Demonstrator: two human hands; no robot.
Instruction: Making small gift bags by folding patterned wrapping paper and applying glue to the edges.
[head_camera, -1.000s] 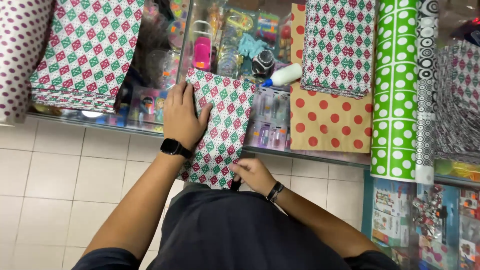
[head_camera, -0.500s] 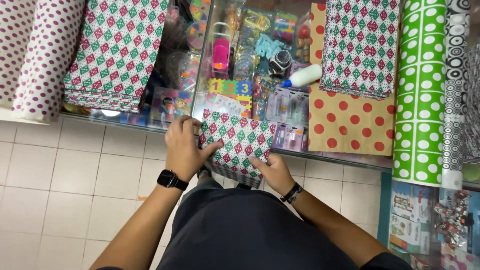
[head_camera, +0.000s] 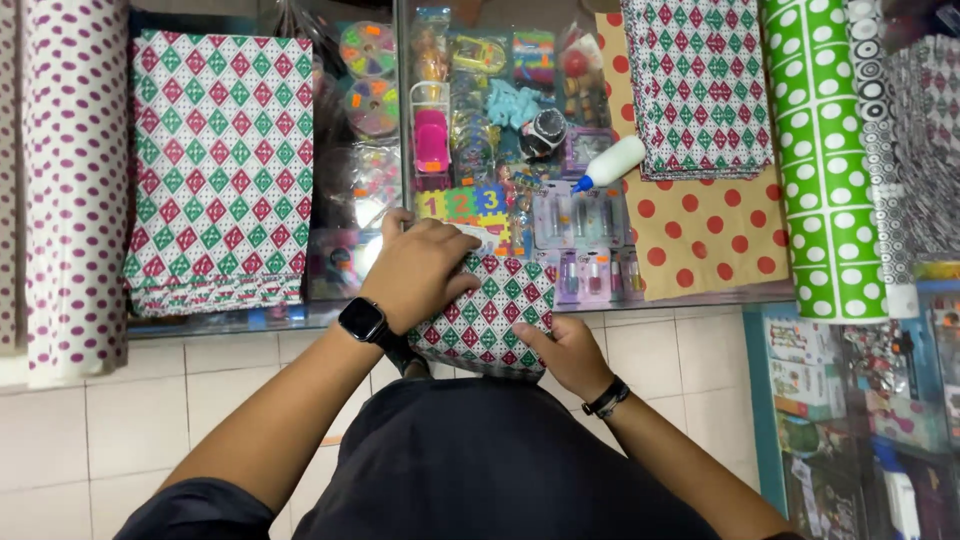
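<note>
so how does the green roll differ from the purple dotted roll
The green roll lies at the right of the counter; the purple dotted roll lies at the far left. The green roll has white dots on green; the purple dotted roll has purple dots on white. Both lie lengthwise, away from the hands.

**Hidden and cut off**

Left hand (head_camera: 425, 275) covers top left of the diamond-print parcel (head_camera: 490, 315); what's inside can't be seen. Right hand (head_camera: 568, 352) hides its lower right corner. Green dotted roll (head_camera: 825, 160) & purple-dot roll (head_camera: 75, 180) cut off at top edge. Toys under glass counter (head_camera: 700, 297) too small to ID.
</note>
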